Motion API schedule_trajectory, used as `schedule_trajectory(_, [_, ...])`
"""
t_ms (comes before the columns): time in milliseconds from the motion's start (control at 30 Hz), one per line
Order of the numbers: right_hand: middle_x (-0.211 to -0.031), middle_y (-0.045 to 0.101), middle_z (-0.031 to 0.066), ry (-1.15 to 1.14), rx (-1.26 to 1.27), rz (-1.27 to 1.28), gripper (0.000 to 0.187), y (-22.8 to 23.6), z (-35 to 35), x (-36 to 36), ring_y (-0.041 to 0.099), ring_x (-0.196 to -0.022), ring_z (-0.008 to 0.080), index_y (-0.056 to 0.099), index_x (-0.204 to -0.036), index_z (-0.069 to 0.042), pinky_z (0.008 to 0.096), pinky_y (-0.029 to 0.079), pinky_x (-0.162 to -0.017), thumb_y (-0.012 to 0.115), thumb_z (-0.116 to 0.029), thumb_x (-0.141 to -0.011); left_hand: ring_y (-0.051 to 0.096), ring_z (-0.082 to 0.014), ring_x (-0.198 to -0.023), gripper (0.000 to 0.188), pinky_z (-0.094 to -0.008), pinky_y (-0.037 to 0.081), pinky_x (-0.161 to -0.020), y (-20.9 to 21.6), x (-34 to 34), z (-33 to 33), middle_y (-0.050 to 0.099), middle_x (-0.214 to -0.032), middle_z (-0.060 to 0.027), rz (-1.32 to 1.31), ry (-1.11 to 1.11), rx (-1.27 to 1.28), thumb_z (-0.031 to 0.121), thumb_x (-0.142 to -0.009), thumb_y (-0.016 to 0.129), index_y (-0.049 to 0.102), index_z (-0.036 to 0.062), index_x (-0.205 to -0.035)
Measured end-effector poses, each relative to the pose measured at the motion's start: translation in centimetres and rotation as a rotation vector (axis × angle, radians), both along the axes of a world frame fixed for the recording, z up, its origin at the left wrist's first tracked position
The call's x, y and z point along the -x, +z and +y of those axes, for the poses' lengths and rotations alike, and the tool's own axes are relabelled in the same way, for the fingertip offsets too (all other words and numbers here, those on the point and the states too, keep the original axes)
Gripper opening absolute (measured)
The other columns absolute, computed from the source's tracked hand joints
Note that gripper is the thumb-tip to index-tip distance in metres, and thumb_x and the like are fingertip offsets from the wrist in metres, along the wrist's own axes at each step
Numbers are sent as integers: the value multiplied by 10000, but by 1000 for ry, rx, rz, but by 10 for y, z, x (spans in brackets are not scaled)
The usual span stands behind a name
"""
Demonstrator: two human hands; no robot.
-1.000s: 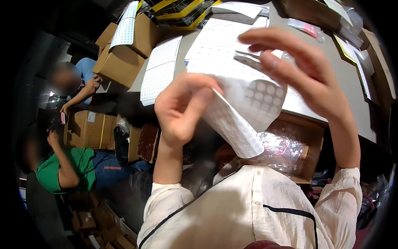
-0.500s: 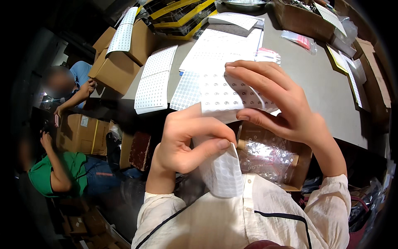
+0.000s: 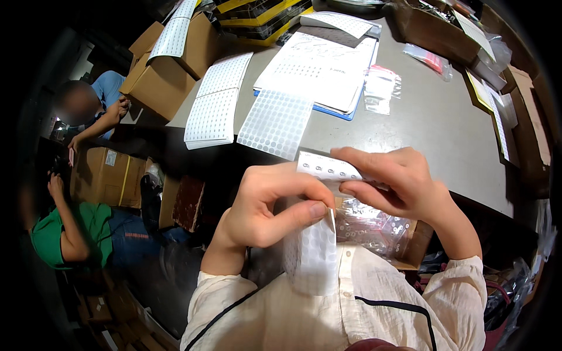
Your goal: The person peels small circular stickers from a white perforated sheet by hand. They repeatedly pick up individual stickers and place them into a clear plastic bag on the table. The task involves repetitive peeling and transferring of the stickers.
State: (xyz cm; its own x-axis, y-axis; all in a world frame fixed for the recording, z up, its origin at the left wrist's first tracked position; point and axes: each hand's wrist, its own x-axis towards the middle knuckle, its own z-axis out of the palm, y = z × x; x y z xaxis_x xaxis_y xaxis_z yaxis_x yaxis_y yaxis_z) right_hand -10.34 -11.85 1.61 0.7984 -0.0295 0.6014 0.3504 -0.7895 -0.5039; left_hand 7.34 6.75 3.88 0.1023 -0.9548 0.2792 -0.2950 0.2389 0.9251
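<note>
In front of my chest, both hands hold a sheet of round stickers [image 3: 311,257], white with small printed marks on its upper part. My left hand [image 3: 269,205] pinches it between thumb and forefinger, and the lower part hangs down from there, showing rows of circles. Thumb and fingers of my right hand [image 3: 398,181] are closed on the bent upper part of the same sheet. Just beyond my hands, a grey sheet of round stickers [image 3: 275,123] lies at the table edge. Left of it is a stack of printed label sheets [image 3: 213,102].
Papers on a blue folder [image 3: 333,111] lie on the grey table [image 3: 433,128], beside small clear bags [image 3: 381,90]. Below the edge, a cardboard box [image 3: 420,243] holds bags of small rings [image 3: 374,225]. Two people sit at the left near cardboard boxes [image 3: 158,82].
My right hand has come down toward me and closed on the sheet's upper part, which now bends over. The papers behind are uncovered. My left hand keeps its pinch.
</note>
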Motion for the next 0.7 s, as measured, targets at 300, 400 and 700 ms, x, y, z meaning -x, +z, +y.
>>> schedule_trajectory(300, [-762,716,107,-27,-95,77,326,9,6,0,653,-554,148,713,-1223,31,267,468,-513,746,-61,-912,661,-282,-1173,129,-378,491,-1037,9,-11,22,649,-1347,-233,-25,278,153,-6,-791,699,784,-8,-889])
schedule_trajectory(400, [-750,712,96,14,-115,88,319,8,9,-5,640,-539,147,715,-1223,25,265,461,-511,743,-54,-916,683,-269,-1132,146,-353,505,-1005,11,-13,21,683,-1291,-220,-58,229,120,-34,-785,703,785,-14,-905])
schedule_trajectory(700, [-795,719,94,-33,-277,89,242,-2,5,-9,676,-631,148,715,-1148,-11,267,501,-569,754,-83,-921,726,-231,-871,140,-305,552,-796,3,-5,12,753,-975,-169,-226,507,165,-86,-811,701,761,-42,-929])
